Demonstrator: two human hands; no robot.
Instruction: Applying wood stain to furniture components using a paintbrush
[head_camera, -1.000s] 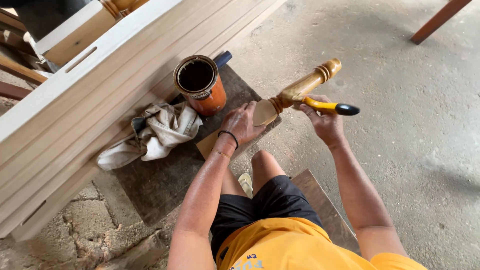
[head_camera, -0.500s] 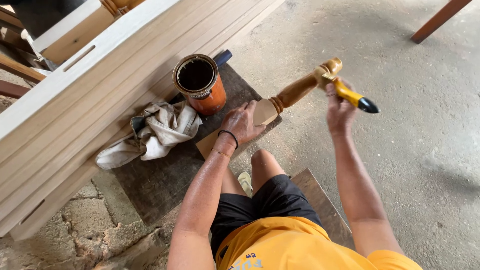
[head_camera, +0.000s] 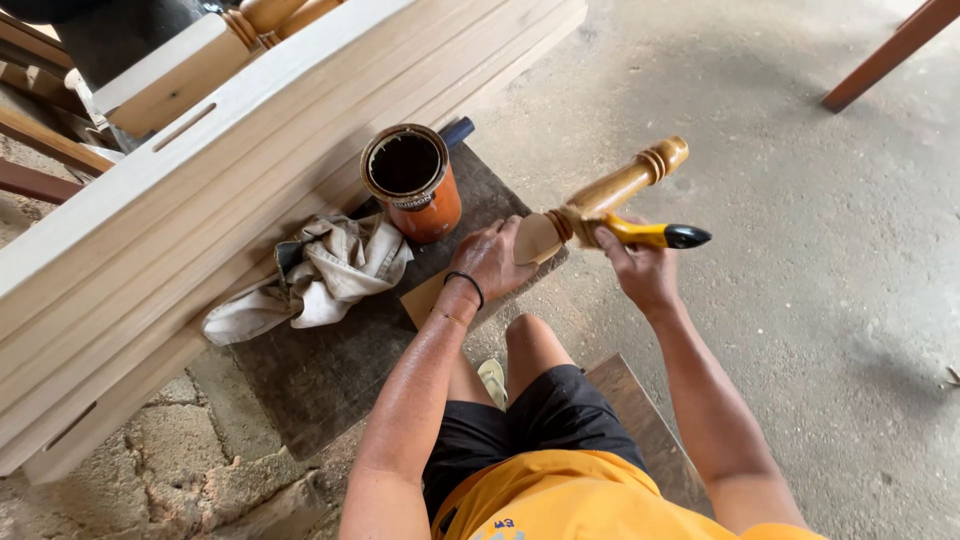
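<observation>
My left hand (head_camera: 492, 258) grips the pale, unfinished end of a turned wooden leg (head_camera: 610, 193), which points up and to the right with its far part glossy brown. My right hand (head_camera: 640, 270) holds a paintbrush with a yellow and black handle (head_camera: 655, 235), its head pressed against the leg near the middle, close to the left hand. An open orange tin (head_camera: 412, 182) with dark liquid inside stands just left of my left hand. A crumpled grey-white rag (head_camera: 318, 275) lies beside the tin.
The tin and rag rest on a dark board (head_camera: 330, 370) on the concrete floor. Long pale wooden frames (head_camera: 200, 190) lean across the left. A reddish wooden leg (head_camera: 890, 50) stands at top right. My knee (head_camera: 530, 345) is below the hands.
The brush has slid back down the leg from near its far tip to the middle, and my right hand has dropped with it. The left hand and leg stay in place.
</observation>
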